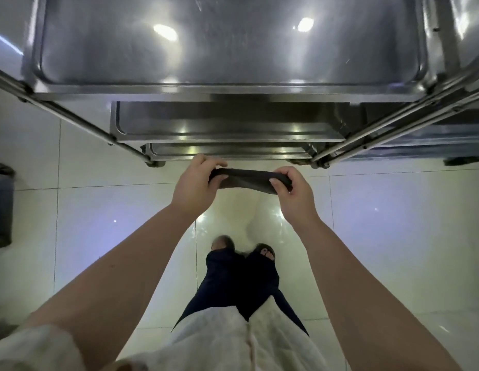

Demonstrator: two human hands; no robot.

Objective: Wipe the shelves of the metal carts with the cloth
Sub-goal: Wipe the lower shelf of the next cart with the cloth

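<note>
Left hand and right hand pinch the cloth taut between them, probably refolding. Next: flatten it onto the shelf ahead.

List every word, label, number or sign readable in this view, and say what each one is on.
No readable text anywhere in this view.
Metal cart shelves: bare steel with light reflections, no label.
Dark cloth, gripped by the left hand and the right hand: no print visible.
Dark object on the floor at the left edge: too blurred to tell.
</note>
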